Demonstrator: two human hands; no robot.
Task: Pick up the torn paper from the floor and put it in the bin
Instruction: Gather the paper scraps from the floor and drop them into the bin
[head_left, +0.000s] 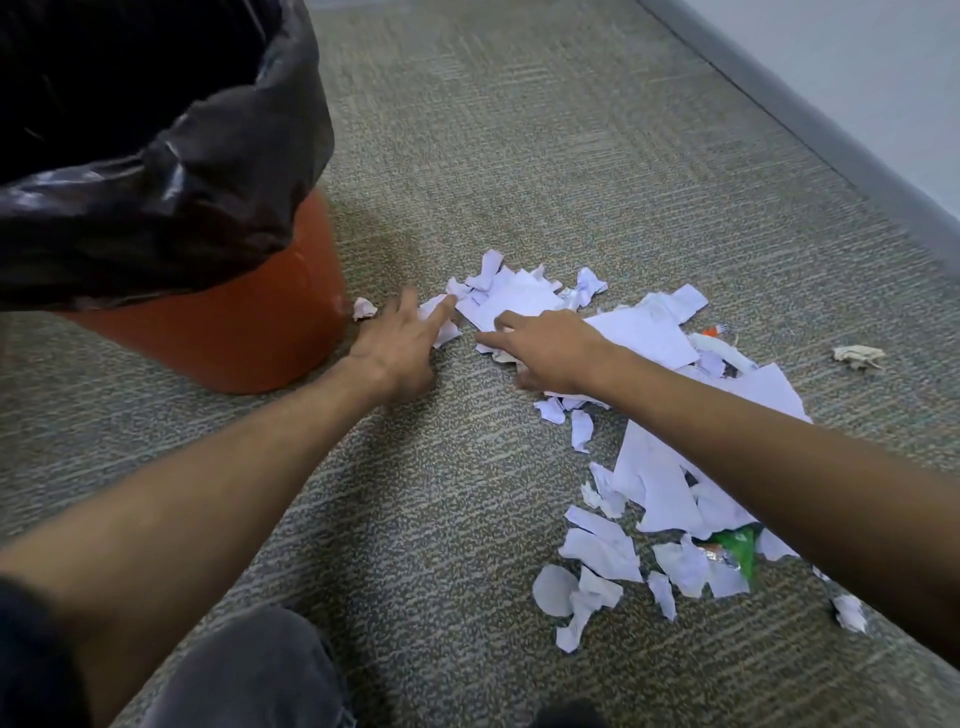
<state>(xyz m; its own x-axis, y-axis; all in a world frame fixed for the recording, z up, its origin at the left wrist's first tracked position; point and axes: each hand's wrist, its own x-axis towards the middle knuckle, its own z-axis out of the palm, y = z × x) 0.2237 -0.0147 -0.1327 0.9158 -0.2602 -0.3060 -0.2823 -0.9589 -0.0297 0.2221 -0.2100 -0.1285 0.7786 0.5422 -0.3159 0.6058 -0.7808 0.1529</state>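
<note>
Your left hand (397, 345) and right hand (550, 356) lie flat, fingers loose, grasping nothing. The paper (519, 304) sits just ahead, between them. The bin (218, 332) is nearest your left.

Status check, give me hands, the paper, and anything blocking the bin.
Left hand open, fingers on scraps. Right hand open, flat on torn paper. All paper on carpet. Bin beside left hand, path clear.

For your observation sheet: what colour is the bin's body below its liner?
Reddish-orange bin, under a black liner; the head view shows it.
</note>
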